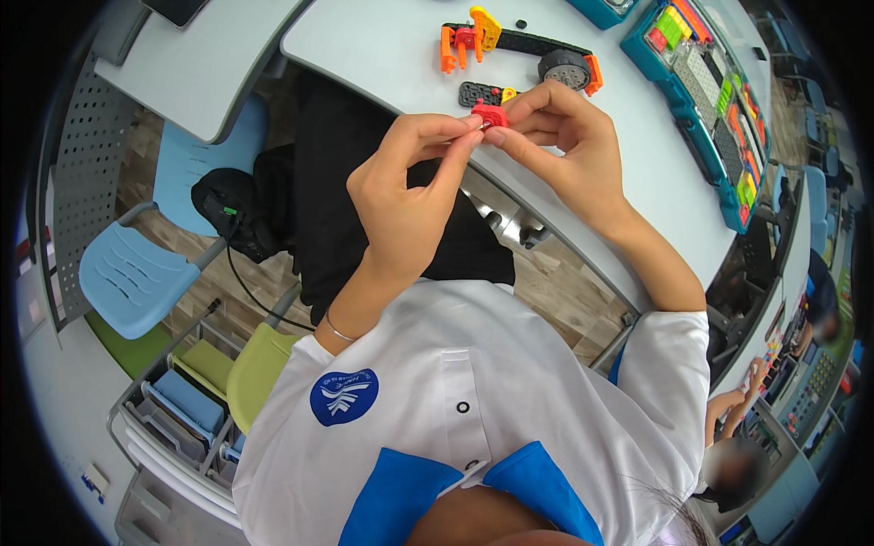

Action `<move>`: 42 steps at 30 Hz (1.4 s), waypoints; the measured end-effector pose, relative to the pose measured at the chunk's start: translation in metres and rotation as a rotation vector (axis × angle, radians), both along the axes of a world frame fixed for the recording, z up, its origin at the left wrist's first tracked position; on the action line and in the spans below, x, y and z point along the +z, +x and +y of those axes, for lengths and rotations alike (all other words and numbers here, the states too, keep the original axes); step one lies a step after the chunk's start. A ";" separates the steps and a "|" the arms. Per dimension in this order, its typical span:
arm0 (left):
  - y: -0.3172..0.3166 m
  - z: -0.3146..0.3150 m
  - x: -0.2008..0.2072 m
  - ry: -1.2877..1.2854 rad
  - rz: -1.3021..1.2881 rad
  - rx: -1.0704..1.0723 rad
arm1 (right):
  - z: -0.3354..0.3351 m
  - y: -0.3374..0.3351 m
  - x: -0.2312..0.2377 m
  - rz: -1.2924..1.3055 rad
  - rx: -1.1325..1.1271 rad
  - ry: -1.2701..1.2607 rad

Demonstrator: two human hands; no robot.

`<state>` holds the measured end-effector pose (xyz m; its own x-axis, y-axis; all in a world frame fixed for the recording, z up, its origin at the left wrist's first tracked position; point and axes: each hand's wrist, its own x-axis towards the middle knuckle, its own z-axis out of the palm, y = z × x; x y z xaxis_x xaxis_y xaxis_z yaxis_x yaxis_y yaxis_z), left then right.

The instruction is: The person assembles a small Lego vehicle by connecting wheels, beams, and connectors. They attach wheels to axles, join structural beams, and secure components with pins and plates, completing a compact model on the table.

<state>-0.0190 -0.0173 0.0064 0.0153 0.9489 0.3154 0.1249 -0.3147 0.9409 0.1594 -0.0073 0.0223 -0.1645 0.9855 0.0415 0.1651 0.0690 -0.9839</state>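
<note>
Between my two hands, over the table's near edge, is a small red plastic building piece [490, 116]. My left hand [407, 182] pinches a tiny part, too small to name, against its left side. The fingers of my right hand [572, 146] are closed on the red piece from the right. Just beyond them lies a black perforated plate [480, 94] with a yellow part [509, 95] at its end. Farther back a part-built model has a long black beam [533, 43], orange and red pieces [464, 38], a yellow bracket [486, 27] and a black-tyred wheel [564, 69].
A teal sorting case [728, 196] of colourful building parts stands at the table's right. Another teal box [603, 9] is at the far edge. Blue chairs [137, 278] and a black bag [238, 214] are at my left. Other people [739, 469] sit far right.
</note>
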 end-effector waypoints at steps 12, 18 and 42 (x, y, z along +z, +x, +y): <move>0.003 0.004 -0.018 0.213 0.007 0.095 | -0.007 -0.004 -0.007 -0.052 0.020 0.218; 0.002 0.002 -0.013 0.171 0.011 0.050 | -0.004 -0.002 -0.010 -0.083 0.029 0.280; -0.010 0.034 -0.023 0.197 0.418 -0.203 | 0.027 0.028 -0.009 -0.317 -0.048 0.397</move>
<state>-0.0289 0.0168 -0.0166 0.3563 0.8367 0.4160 0.3960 -0.5384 0.7438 0.1874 0.0201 0.0136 -0.1850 0.9106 0.3696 0.4636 0.4124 -0.7842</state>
